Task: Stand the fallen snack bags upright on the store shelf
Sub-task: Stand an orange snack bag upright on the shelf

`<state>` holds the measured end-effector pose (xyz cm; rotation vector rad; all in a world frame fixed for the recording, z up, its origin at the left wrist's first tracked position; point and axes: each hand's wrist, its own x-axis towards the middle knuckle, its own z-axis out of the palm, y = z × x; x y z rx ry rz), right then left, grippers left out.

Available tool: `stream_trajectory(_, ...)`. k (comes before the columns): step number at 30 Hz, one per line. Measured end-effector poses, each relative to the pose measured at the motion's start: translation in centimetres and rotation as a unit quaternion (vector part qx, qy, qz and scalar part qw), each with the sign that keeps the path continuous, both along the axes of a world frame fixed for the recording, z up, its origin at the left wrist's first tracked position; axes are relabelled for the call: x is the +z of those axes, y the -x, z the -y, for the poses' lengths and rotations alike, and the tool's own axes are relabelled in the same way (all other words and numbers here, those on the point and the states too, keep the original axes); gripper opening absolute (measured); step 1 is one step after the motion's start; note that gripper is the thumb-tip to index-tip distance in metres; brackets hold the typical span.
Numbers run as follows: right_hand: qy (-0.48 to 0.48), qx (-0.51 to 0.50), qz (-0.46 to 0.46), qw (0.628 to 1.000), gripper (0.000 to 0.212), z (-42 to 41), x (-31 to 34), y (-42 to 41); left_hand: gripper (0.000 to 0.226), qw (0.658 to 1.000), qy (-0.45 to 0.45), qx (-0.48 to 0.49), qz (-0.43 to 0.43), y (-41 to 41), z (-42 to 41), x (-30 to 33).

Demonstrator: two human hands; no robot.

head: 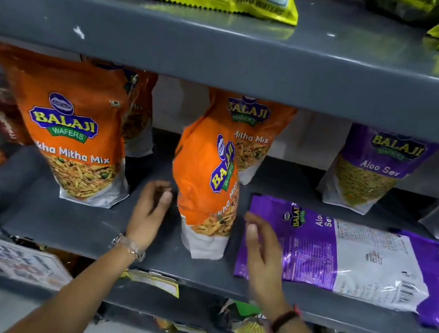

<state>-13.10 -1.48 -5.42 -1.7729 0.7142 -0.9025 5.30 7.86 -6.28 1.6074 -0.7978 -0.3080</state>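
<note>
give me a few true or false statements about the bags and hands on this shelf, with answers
1. A purple bag lies flat on the grey shelf. True.
2. The left hand grips the middle orange bag. False: its fingers are open beside the bag, and no grip shows.
3. The middle orange bag stands on its base, twisted and leaning. True.
4. The right hand holds a yellow bag. False: it is empty, open over the near end of the purple bag.
5. The orange bag on the left has fallen over. False: it stands upright.
</note>
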Motion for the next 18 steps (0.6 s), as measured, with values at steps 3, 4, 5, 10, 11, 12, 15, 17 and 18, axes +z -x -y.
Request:
stream_trajectory(3, -0.098, 0.05, -0.026, 0.994, 0.049, 2.5, 1.2, -1.9, 0.055, 0.998, 0.009, -0.021, 0.051, 2.6, -1.2, -0.2)
stream_trajectory(4, -0.121, 0.087, -0.029, 0.988, 0.052, 3.0, 1.5, -2.8, 0.064, 0.996, -0.004, -0.027, 0.08, 3.3, -1.2, -0.5)
stream_trajectory(5, -0.141, 0.121, -0.028, 0.982, 0.05, 3.3, 1.7, -3.6, 0.07, 0.994, -0.015, -0.039, 0.105, 3.8, -1.1, -0.8)
stream_trajectory(10, -0.177, 0.147, 0.001, 0.973, 0.03, 2.9, 1.1, -4.7, 0.068, 0.99, -0.057, -0.067, 0.113, 2.5, -0.7, -0.3)
stream_trajectory(11, -0.164, 0.122, 0.018, 0.979, 0.028, 2.7, 0.5, -4.3, 0.067, 0.991, -0.06, -0.062, 0.104, 1.7, -0.8, -0.1)
stream_trajectory(12, -0.148, 0.095, 0.03, 0.984, 0.023, 2.5, 0.0, -3.8, 0.071, 0.992, -0.059, -0.051, 0.1, 0.9, -0.9, 0.1)
stream_trajectory(15, -0.094, 0.049, -0.011, 0.994, 0.038, 2.4, -1.0, -2.4, 0.078, 0.997, -0.054, -0.026, 0.044, -0.7, -0.8, 0.3)
stream_trajectory(17, -0.055, 0.072, -0.079, 0.993, 0.069, 2.7, -1.2, -2.1, 0.09, 0.997, -0.071, -0.044, 0.006, -0.5, -0.7, 0.1)
stream_trajectory(18, -0.053, 0.087, -0.098, 0.99, 0.074, 2.8, -1.1, -2.1, 0.099, 0.995, -0.087, -0.053, -0.002, -0.4, -0.6, -0.1)
